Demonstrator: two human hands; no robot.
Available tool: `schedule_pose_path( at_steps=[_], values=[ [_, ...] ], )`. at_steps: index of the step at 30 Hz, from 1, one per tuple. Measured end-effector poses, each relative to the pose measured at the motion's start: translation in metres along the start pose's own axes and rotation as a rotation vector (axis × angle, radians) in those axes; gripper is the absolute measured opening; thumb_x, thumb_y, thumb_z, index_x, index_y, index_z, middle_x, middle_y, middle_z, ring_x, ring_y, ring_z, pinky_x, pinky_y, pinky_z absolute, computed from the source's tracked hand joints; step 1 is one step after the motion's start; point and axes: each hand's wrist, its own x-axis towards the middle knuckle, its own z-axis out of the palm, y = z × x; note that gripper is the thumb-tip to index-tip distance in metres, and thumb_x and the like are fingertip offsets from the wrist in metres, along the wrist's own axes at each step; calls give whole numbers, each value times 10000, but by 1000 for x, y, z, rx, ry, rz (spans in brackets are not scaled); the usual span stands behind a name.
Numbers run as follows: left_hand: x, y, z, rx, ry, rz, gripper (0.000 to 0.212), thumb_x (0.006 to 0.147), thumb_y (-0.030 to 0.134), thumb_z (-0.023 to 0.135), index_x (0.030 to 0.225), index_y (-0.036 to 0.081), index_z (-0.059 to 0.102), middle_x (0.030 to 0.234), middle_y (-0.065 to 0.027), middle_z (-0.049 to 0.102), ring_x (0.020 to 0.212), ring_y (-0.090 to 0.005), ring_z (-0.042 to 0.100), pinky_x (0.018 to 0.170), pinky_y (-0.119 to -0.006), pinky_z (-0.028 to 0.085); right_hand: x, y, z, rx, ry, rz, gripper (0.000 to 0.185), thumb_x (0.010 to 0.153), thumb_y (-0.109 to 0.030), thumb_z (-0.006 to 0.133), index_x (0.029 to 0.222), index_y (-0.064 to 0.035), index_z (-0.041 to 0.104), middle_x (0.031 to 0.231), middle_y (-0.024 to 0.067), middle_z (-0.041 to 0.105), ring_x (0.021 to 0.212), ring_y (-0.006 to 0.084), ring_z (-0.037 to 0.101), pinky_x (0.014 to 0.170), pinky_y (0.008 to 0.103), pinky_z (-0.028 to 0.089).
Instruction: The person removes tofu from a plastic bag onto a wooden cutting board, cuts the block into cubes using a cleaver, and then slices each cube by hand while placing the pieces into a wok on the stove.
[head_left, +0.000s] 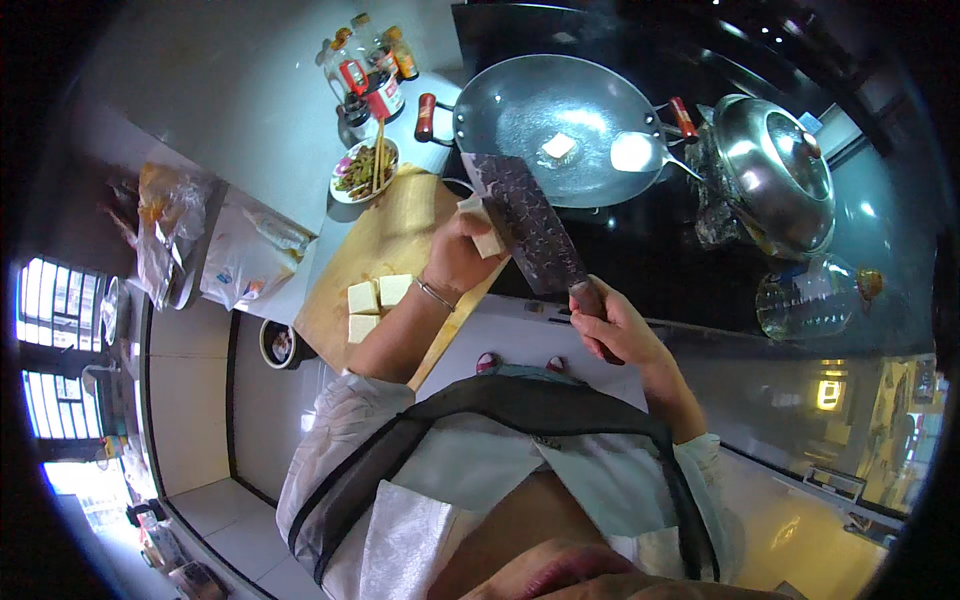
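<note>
My right hand (619, 319) grips the handle of a dark-bladed cleaver (529, 225). The blade reaches up and left, its tip close to the wok's near rim. Beside it, my left hand (459, 259) holds white tofu (489, 241) between thumb and fingers, over the far end of a wooden cutting board (409, 206). Whether tofu and blade touch I cannot tell. Three square tofu pieces (363, 298) lie on the board, one partly behind my left forearm. In the oiled wok (510, 112) one tofu slice (559, 145) sits near the bottom, left of a metal spatula (637, 152).
A plate of chopped food (365, 171) with chopsticks stands past the board, near several seasoning bottles (382, 90). Right of the wok are a lidded metal pot (776, 172) and a clear oil jug (806, 300) lying along the counter. A bin (279, 345) stands at lower left.
</note>
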Motion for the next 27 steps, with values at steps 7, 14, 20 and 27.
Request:
schedule_pose_path(
  at_steps=[7, 14, 20, 27],
  values=[
    [82, 3, 41, 360, 132, -207, 454, 726, 115, 480, 1176, 63, 456, 1063, -125, 553, 1031, -264, 551, 873, -391, 474, -32, 9, -30, 280, 250, -132, 133, 832, -51, 513, 934, -54, 427, 595, 15, 454, 435, 78, 442, 403, 221, 376],
    [199, 0, -34, 2083, -210, -463, 234, 690, 124, 524, 891, 19, 580, 719, -135, 617, 617, -225, 593, 544, -338, 467, -86, 19, -48, 284, 685, -239, 143, 817, -54, 519, 932, -55, 436, 571, 31, 460, 405, 97, 442, 385, 222, 390],
    [211, 39, -43, 2124, -226, -43, 271, 727, 137, 559, 955, -3, 604, 889, -164, 636, 823, -240, 626, 748, -343, 485, -101, 18, -56, 198, 658, -297, 157, 819, -49, 520, 946, -60, 430, 585, 26, 466, 404, 90, 436, 379, 216, 371],
    [66, 25, 39, 376, 109, 102, 439, 853, 188, 554, 1235, 41, 393, 1162, -192, 508, 1112, -312, 504, 964, -420, 407, -61, -13, -17, -44, 458, -107, 137, 853, -58, 514, 964, -57, 433, 631, 5, 473, 448, 69, 420, 426, 209, 353]
  ],
)
